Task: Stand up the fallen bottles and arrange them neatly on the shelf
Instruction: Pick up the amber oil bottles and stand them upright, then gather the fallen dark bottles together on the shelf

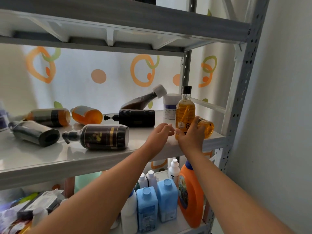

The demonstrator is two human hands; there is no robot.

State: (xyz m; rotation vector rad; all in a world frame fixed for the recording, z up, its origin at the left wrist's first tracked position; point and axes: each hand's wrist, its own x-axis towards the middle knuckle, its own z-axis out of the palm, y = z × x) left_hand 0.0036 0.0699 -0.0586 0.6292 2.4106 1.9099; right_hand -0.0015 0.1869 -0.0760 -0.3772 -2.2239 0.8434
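An amber bottle with a black cap stands upright at the right end of the white shelf. My right hand grips its lower part. Behind that hand lies another amber bottle on its side. My left hand hovers just left of the upright bottle, fingers apart, holding nothing. Several bottles lie fallen on the shelf: a dark pump bottle, a black ribbed pump bottle, an orange bottle, a dark amber one and a grey-black one. A brown bottle with a white cap leans at the back.
A white jar stands at the back right, behind the upright bottle. The grey shelf post rises at the right. An upper shelf hangs overhead. Below stand blue bottles, white bottles and an orange detergent jug.
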